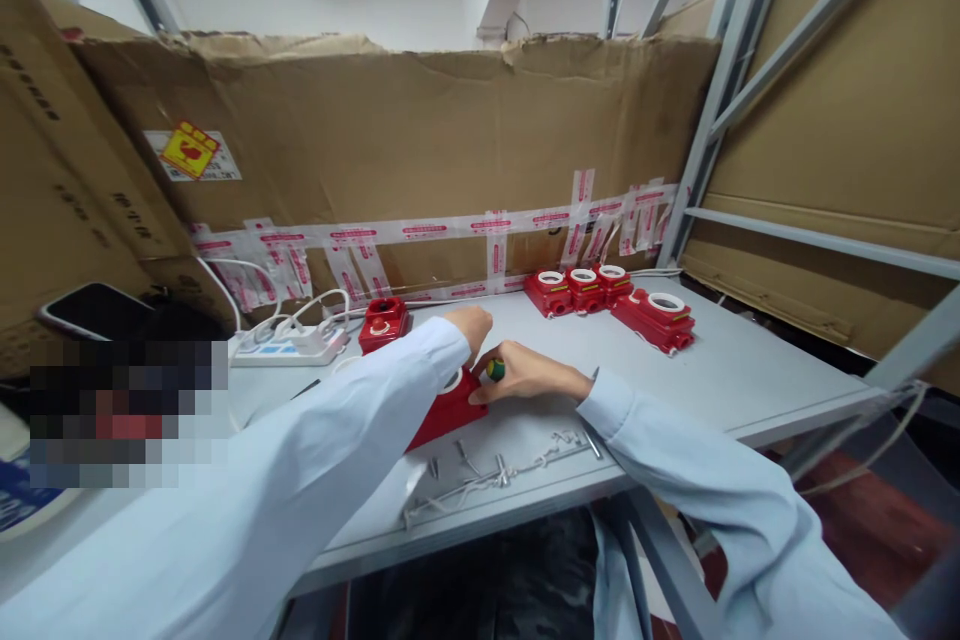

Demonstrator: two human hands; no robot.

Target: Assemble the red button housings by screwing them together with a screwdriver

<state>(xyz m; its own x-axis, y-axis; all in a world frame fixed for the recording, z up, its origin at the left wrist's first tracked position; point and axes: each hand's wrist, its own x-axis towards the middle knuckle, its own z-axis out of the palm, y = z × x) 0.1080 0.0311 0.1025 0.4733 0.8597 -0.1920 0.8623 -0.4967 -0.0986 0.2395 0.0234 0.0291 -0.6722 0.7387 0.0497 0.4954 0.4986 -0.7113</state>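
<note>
Far left: a dark phone point(88, 310) lies face up on a dark heap, next to a blurred-out patch. Right of it, a white power strip point(289, 348) with plugs and white cables; then a red unit with a knob point(384, 323) at the tabletop's point(720, 370) rear.

Centre: red housing point(450, 410) on the tabletop near its front edge, partly under the left sleeve. Visible long side runs from near left to right and slightly away; white ring faces up. Left hand point(471, 328) is bent over the housing's far side — fingers hidden, so grip cannot be told. Right hand point(525, 372) is curled, thumb and forefinger about a green handle point(495, 369); thumb tip at the housing's right end. The handle's rounded butt faces the viewer — shaft not visible.

Loose metal pins point(502, 468) and cord lie in front. Right rear: three red units point(583, 290) side by side, rings up; a fourth unit point(654, 320) nearer, long axis slanting to near right.
</note>
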